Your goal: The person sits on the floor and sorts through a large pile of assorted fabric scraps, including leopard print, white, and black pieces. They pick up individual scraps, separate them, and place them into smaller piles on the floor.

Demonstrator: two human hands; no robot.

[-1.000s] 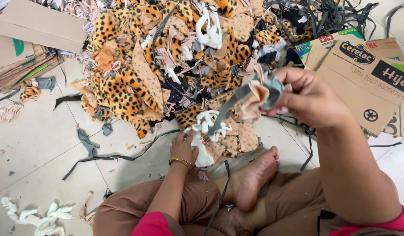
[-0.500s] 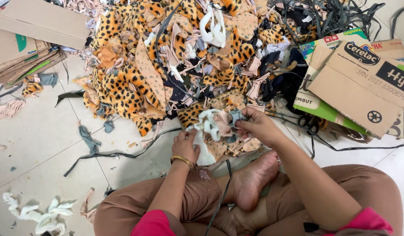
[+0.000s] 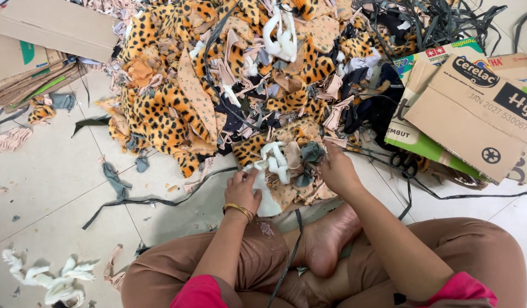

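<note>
Hands work at the near edge of the scrap heap: left hand [image 3: 242, 191] pinches a white fabric piece [image 3: 265, 197], right hand [image 3: 337, 171] grips grey scraps [image 3: 310, 155]. Beyond lie leopard-print offcuts [image 3: 160, 117], then flattened cardboard boxes [image 3: 474, 120].

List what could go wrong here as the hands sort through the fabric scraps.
1. Scissors lie half buried in strips beside the right hand; a blind reach could meet the blades.
2. Dark strips trail across the floor and over the bare foot; they could snag when the person gets up.
3. The left hand presses white scraps at the edge of the leopard-print heap, which may slump onto them.
</note>
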